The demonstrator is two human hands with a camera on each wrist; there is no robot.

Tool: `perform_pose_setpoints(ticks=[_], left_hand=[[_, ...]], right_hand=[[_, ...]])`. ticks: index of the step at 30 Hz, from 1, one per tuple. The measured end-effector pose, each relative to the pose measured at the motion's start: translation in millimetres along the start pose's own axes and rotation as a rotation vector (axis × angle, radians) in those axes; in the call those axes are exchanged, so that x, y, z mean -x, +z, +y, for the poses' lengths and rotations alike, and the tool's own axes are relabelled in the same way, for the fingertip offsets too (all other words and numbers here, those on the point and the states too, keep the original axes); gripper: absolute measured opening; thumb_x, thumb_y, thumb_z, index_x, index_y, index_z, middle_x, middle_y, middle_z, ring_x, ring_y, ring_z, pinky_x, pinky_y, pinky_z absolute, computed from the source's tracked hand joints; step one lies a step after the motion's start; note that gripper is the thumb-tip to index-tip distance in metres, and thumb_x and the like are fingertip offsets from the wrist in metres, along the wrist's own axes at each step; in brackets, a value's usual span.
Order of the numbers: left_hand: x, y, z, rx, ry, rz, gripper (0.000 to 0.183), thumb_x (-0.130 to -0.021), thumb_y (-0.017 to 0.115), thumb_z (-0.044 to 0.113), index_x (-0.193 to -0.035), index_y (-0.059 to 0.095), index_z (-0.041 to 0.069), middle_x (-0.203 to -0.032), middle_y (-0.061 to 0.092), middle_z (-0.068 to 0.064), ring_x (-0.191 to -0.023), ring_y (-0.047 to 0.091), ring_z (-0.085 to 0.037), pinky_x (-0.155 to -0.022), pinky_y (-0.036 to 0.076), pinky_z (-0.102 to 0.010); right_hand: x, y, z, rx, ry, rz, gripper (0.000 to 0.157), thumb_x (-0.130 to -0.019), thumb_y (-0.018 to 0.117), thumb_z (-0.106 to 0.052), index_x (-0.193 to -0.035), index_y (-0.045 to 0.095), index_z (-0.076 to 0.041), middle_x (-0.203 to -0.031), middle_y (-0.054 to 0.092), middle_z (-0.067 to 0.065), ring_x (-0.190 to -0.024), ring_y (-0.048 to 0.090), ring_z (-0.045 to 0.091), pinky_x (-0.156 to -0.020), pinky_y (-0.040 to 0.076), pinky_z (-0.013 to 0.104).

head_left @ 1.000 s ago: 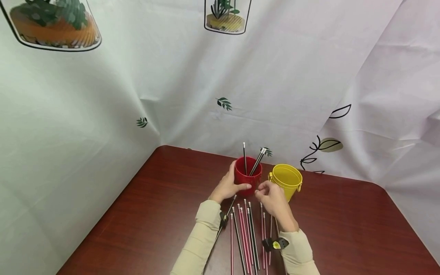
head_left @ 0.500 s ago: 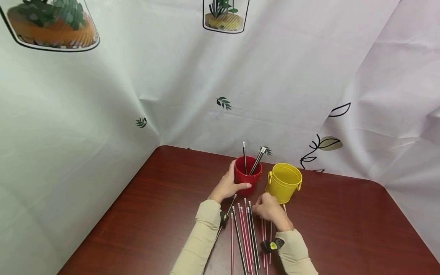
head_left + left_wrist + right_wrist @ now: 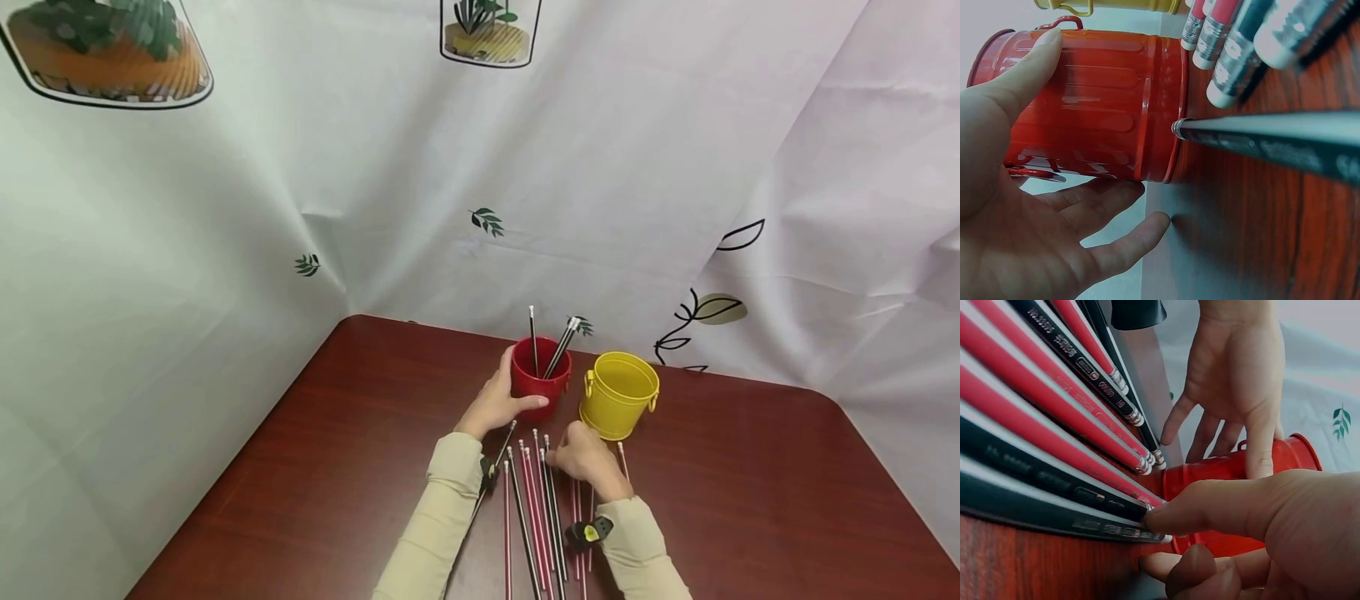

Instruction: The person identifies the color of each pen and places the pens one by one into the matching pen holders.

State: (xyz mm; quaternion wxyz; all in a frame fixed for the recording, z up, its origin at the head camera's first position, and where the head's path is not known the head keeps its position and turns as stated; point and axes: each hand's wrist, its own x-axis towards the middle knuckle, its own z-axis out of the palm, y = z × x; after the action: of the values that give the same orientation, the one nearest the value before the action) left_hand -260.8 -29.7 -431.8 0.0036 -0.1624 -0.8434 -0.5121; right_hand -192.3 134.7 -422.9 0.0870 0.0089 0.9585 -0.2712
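My left hand (image 3: 498, 404) holds the red bucket (image 3: 1097, 106) on the table. In the left wrist view its thumb lies along the bucket's near side, and other fingers reach behind it. Several black pencils (image 3: 533, 342) with white erasers stand in this bucket. My right hand (image 3: 585, 457) is low over a row of black and red striped pencils. In the right wrist view its thumb touches the eraser end of a black pencil (image 3: 1094, 497). The index fingertip shows below with a gap to the pencils. Red pencils (image 3: 1054, 394) lie beside the black ones.
A yellow bucket (image 3: 618, 400) with side handles stands right of the red one. One black pencil (image 3: 472, 517) lies slanted by the left forearm. Another pencil (image 3: 623, 462) lies right of the right hand. A pale printed cloth (image 3: 390, 167) hangs behind the table (image 3: 360, 433).
My right hand has come down from beside the yellow bucket to the pencil ends and shifted slightly left. The left hand stays on the red bucket.
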Motion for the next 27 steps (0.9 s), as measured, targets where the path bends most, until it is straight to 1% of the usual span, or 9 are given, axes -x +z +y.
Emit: perform_pose_setpoints(ticks=[6, 10, 13, 16, 18, 20, 23, 27], left_hand=[[-0.5, 1.5, -0.7, -0.008, -0.006, -0.012, 0.093, -0.072, 0.075, 0.039, -0.143, 0.014, 0.031, -0.134, 0.044, -0.002, -0.118, 0.045, -0.021, -0.094, 0.042, -0.044], [-2.5, 2.0, -1.2, -0.011, -0.006, -0.009, 0.093, -0.072, 0.075, 0.04, -0.142, 0.014, 0.032, -0.134, 0.044, -0.002, -0.118, 0.045, -0.021, -0.094, 0.043, -0.045], [-3.6, 1.9, -0.8, -0.018, -0.004, -0.009, 0.093, -0.073, 0.074, 0.04, -0.142, 0.013, 0.032, -0.135, 0.043, -0.002, -0.118, 0.045, -0.022, -0.094, 0.042, -0.045], [-3.8, 1.4, 0.4, -0.024, -0.009, -0.013, 0.094, -0.072, 0.074, 0.041, -0.142, 0.013, 0.032, -0.135, 0.043, -0.003, -0.119, 0.045, -0.023, -0.094, 0.042, -0.046], [-3.6, 1.3, 1.0, -0.026, -0.014, -0.012, 0.094, -0.072, 0.074, 0.041, -0.142, 0.013, 0.032, -0.135, 0.043, -0.003, -0.119, 0.045, -0.023, -0.094, 0.042, -0.046], [-3.4, 1.3, 0.7, -0.028, -0.021, -0.008, 0.094, -0.072, 0.074, 0.042, -0.142, 0.013, 0.033, -0.135, 0.043, -0.003, -0.119, 0.045, -0.023, -0.093, 0.043, -0.046], [-3.0, 1.0, -0.4, -0.03, -0.025, -0.006, 0.094, -0.072, 0.075, 0.043, -0.142, 0.013, 0.033, -0.135, 0.044, -0.002, -0.118, 0.045, -0.022, -0.093, 0.042, -0.045], [-2.6, 0.8, -3.0, -0.036, -0.016, 0.001, 0.095, -0.071, 0.075, 0.043, -0.142, 0.013, 0.033, -0.134, 0.045, -0.003, -0.117, 0.047, -0.022, -0.093, 0.042, -0.046]], right_hand=[[0, 2.1, 1, 0.011, 0.04, -0.01, 0.024, -0.072, 0.072, -0.02, -0.062, 0.056, -0.007, -0.059, 0.05, 0.005, -0.054, 0.047, 0.02, -0.046, 0.036, 0.031], [-2, 2.7, 1, -0.019, 0.046, -0.008, 0.023, -0.071, 0.072, -0.02, -0.062, 0.055, -0.007, -0.054, 0.047, 0.004, -0.051, 0.046, 0.02, -0.045, 0.035, 0.03], [-3, 2.3, 1, -0.049, 0.038, 0.002, 0.026, -0.071, 0.073, -0.02, -0.058, 0.054, -0.007, -0.05, 0.043, 0.002, -0.048, 0.045, 0.018, -0.044, 0.034, 0.029], [-4, 0.9, 0, -0.058, 0.021, 0.015, 0.032, -0.073, 0.073, -0.022, -0.052, 0.051, -0.009, -0.047, 0.04, 0.0, -0.046, 0.043, 0.016, -0.042, 0.033, 0.027], [-4, -1.1, 0, -0.075, 0.008, 0.02, 0.035, -0.074, 0.072, -0.022, -0.05, 0.049, -0.01, -0.045, 0.04, -0.001, -0.044, 0.043, 0.015, -0.04, 0.032, 0.026], [-4, -3.3, 0, -0.111, -0.003, 0.018, 0.035, -0.076, 0.07, -0.021, -0.05, 0.05, -0.01, -0.044, 0.043, 0.0, -0.042, 0.044, 0.014, -0.039, 0.032, 0.025], [-4, -8.0, 1, -0.205, -0.036, 0.011, 0.026, -0.077, 0.068, -0.016, -0.056, 0.055, -0.008, -0.047, 0.05, 0.001, -0.042, 0.049, 0.014, -0.04, 0.038, 0.026], [-4, -17.0, 2, -0.316, -0.137, 0.009, 0.013, -0.077, 0.066, -0.009, -0.066, 0.061, -0.004, -0.054, 0.056, 0.003, -0.046, 0.054, 0.015, -0.044, 0.045, 0.027]])
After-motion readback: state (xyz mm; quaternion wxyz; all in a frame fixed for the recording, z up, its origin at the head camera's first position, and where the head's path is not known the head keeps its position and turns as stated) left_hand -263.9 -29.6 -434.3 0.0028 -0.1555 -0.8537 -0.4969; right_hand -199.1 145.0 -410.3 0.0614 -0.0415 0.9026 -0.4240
